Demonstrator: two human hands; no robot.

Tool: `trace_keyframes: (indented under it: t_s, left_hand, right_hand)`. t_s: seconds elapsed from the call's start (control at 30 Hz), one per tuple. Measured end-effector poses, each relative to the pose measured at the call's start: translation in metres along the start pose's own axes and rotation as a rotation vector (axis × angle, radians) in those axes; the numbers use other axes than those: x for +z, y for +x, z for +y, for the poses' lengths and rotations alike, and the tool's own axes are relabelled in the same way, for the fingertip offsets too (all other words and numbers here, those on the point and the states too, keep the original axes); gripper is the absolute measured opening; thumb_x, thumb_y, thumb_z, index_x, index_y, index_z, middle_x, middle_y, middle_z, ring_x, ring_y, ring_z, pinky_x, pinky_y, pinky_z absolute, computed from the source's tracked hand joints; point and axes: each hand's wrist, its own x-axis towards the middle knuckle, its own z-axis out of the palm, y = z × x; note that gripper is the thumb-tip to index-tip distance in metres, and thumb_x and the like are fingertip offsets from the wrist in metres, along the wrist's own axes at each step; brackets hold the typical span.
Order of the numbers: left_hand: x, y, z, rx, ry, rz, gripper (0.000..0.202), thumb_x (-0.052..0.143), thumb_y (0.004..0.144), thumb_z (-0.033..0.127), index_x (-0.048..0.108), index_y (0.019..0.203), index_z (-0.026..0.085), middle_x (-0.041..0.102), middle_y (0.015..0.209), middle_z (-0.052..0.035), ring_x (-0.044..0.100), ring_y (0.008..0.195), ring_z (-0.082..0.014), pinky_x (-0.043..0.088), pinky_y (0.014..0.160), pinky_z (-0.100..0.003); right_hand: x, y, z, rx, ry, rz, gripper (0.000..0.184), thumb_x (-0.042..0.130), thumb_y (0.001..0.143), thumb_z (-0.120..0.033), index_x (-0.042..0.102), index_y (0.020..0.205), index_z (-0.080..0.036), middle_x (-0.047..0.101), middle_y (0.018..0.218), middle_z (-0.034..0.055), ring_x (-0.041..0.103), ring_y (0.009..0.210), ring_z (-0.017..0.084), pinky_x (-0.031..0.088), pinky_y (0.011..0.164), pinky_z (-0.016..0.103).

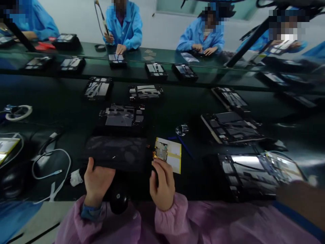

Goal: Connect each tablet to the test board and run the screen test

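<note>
Left hand (99, 181) grasped one black panel (116, 150); at its three o'clock, right hand (164, 186) met one yellow-edged pack (175, 154), grip I couldn't tell; at six, one mouse (118, 204) read "hp".

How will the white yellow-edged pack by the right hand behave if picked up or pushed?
The white pack looks flat, so it should slide rather than roll or tip. Straight edges suggest it's fairly stiff. The circuit board over part of it looks exposed, so it's probably fragile there; the right hand's fingers are right by it.
</note>
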Motion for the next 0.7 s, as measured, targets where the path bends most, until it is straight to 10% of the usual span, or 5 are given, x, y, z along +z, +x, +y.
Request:
trace_keyframes:
  t_s: [0.33, 0.7]
  left_hand:
    - [-0.002, 0.009, 0.001, -0.103, -0.426, 0.105, 0.042, 0.033, 0.093, 0.041, 0.054, 0.126, 0.026, 0.055, 0.136, 0.0011, 0.036, 0.136, -0.0147, 0.024, 0.116, -0.038]
    - [-0.002, 0.0, 0.002, 0.02, -0.039, 0.146, 0.03, 0.044, 0.088, 0.017, 0.065, 0.104, 0.03, 0.047, 0.14, 0.0124, 0.004, 0.144, -0.01, -0.005, 0.119, -0.039]
  right_hand:
    - [-0.002, 0.056, 0.112, 0.279, 0.016, -0.362, 0.023, 0.041, 0.09, -0.025, 0.063, 0.094, -0.02, 0.063, 0.093, 0.0055, 0.059, 0.083, 0.018, 0.048, 0.079, 0.033]
    - [0.037, 0.043, 0.077, 0.328, -0.555, -0.415, 0.013, 0.052, 0.082, -0.03, 0.053, 0.087, -0.018, 0.055, 0.094, 0.0076, 0.047, 0.09, 0.025, 0.034, 0.074, 0.036]
